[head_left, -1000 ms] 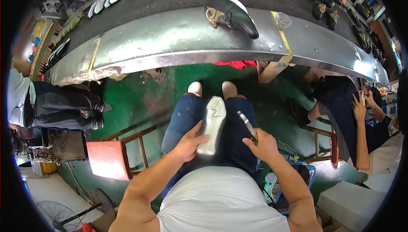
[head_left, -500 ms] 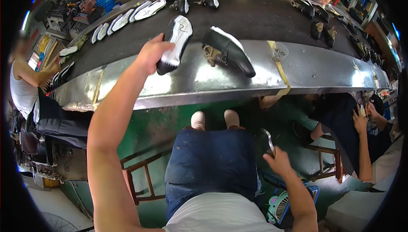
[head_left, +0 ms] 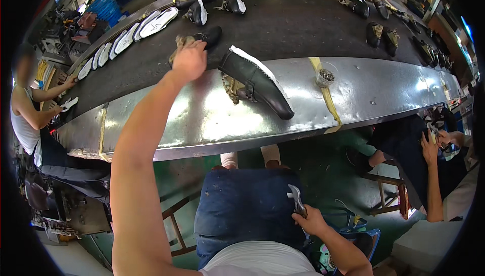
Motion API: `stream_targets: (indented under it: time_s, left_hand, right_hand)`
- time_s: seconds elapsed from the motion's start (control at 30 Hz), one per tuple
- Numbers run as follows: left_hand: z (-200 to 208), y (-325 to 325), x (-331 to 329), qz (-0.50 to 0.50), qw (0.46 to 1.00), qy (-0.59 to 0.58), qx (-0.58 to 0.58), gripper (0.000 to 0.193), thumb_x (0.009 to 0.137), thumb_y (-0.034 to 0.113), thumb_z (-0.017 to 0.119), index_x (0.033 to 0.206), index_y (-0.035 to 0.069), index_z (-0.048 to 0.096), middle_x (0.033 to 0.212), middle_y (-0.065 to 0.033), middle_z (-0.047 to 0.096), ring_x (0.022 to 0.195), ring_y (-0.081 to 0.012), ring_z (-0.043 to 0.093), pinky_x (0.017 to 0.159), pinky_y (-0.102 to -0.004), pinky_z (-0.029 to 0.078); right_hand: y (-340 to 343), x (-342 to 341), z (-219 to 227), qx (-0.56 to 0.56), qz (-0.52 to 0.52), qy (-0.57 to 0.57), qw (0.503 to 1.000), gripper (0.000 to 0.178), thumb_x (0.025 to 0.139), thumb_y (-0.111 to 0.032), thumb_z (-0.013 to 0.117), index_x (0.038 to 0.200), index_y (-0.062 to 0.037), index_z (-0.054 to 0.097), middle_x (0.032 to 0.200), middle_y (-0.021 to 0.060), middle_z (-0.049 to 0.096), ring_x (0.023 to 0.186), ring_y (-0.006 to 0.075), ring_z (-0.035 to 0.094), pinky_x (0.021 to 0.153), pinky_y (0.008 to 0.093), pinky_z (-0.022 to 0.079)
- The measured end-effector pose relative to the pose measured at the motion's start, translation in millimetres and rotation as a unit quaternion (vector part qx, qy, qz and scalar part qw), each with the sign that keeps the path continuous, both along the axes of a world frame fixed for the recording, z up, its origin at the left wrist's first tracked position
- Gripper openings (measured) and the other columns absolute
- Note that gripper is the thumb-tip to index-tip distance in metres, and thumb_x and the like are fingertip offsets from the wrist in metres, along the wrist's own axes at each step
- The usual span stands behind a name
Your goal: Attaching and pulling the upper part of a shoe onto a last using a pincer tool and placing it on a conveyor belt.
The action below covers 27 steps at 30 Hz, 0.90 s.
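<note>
Where bench [head_left: 364,81] overhangs floor [head_left: 323,170] | hands: left [head_left: 191,62] on shoe [head_left: 209,36], grip unclear | right [head_left: 312,220] clasping hammer [head_left: 297,197]

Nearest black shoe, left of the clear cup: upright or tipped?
Tipped: the black shoe lies on its side, its white sole edge facing sideways, not downward.

The top [head_left: 262,260] is white, the shorts [head_left: 242,205] blue.

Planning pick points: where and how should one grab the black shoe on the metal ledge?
Probably across the middle of the black shoe, from above, fingers over the white sole edge, thumb on the opposite side. It appears to lie on its side, sole edge facing away from the person, nothing covering its midsection.
</note>
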<state>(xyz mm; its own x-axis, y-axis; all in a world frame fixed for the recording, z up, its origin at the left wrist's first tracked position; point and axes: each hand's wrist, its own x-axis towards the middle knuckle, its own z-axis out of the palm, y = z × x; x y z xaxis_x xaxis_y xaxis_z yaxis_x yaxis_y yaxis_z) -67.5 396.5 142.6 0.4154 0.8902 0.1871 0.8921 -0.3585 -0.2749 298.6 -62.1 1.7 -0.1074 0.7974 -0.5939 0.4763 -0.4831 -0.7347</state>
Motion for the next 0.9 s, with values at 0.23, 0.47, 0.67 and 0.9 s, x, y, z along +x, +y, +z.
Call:
stream_targets:
  time_s: [0.23,0.47,0.67,0.9]
  left_hand:
    - [43.7,-50.8,123.8,0.187,0.875,-0.364,-0.259,0.088,0.091,0.072,0.041,0.131,-0.004,0.058,0.139,-0.0266,0.054,0.129,-0.038,0.053,0.108,-0.0412,0.04]
    - [51.9,-40.4,121.7,0.2,0.807,-0.451,-0.325,0.055,0.083,0.035,0.07,0.115,-0.01,0.067,0.119,-0.0223,0.065,0.105,-0.0393,0.065,0.071,-0.0516,0.057]
    - [40.3,-145.1,91.4,-0.045,0.567,-0.749,-0.34,0.064,0.081,0.009,0.077,0.138,-0.001,0.05,0.12,-0.0121,0.064,0.104,-0.0223,0.064,0.089,-0.0338,0.053]
    - [-53.4,-350.7,77.7,-0.092,0.51,-0.778,-0.355,0.071,0.081,0.001,0.075,0.145,0.004,0.043,0.126,-0.0064,0.058,0.116,-0.0171,0.057,0.101,-0.0327,0.045]
  right_hand:
    - [3.1,-5.9,-0.5,-0.009,0.021,-0.01,1.0,0.03,0.091,-0.028,0.071,0.096,0.0002,0.063,0.075,0.0107,0.071,0.069,0.0203,0.071,0.067,0.0335,0.054]
    - [-23.6,-13.9,-10.1,0.049,0.004,-0.008,0.999,0.027,0.091,-0.024,0.07,0.101,-0.0002,0.063,0.075,0.0082,0.07,0.068,0.0154,0.068,0.064,0.0313,0.054]
    - [-37.6,-8.5,-14.6,0.03,-0.067,0.036,0.997,0.023,0.09,-0.02,0.07,0.102,-0.0011,0.062,0.076,0.0076,0.07,0.066,0.0155,0.068,0.062,0.0306,0.053]
    - [-39.5,1.9,-22.2,0.036,-0.035,0.114,0.992,0.022,0.091,-0.02,0.067,0.106,-0.0037,0.062,0.08,0.0063,0.067,0.071,0.0168,0.064,0.069,0.0321,0.052]
